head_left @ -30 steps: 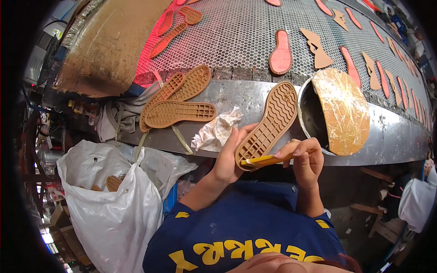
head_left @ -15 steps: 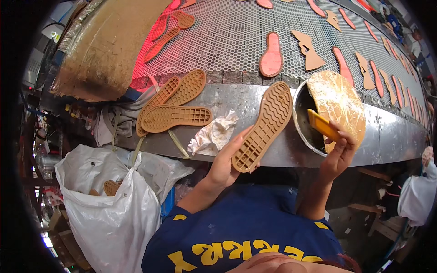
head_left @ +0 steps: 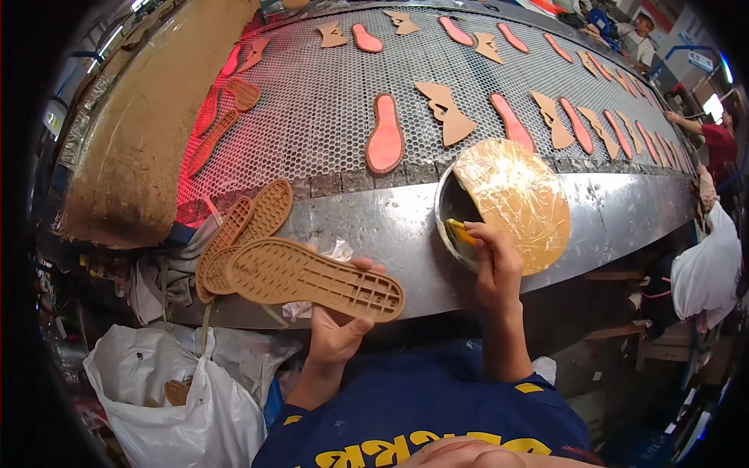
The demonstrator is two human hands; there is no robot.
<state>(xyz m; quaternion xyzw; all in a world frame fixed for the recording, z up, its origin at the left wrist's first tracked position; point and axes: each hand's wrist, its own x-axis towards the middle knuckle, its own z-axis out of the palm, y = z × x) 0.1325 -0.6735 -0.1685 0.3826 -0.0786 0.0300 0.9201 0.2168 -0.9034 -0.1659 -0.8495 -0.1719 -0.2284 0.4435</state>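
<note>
2 bare hands work at the near edge of a curved steel bench [head_left: 390, 234]. Left hand [head_left: 335, 327] is clamped on a tan rubber shoe outsole [head_left: 316, 279], thumb on top near the middle, fingers underneath. This outsole lies nearly level, tread side up, its long axis running left to right, held just above the bench lip and in front of the person's blue shirt [head_left: 421, 405].

Right hand [head_left: 493, 265] is closed around a yellow-handled tool [head_left: 460, 232], whose tip reaches into a round metal can [head_left: 449, 204] sunk in the bench. A round, glue-crusted amber lid [head_left: 515, 203] leans over the can and hides most of its opening, so the tool's tip cannot be seen.

3 more tan outsoles [head_left: 238, 234] lie stacked on the bench just left of the held one, overlapping at their heels. Crumpled white paper [head_left: 337, 251] sits partly behind the held outsole. Beyond the bench runs a perforated metal conveyor [head_left: 328, 101] carrying pink insoles [head_left: 386, 144] and tan cut pieces [head_left: 446, 113]. White plastic bags [head_left: 179, 398] stand on the floor at lower left. Another person's arm [head_left: 690, 123] reaches toward the conveyor at far right.
</note>
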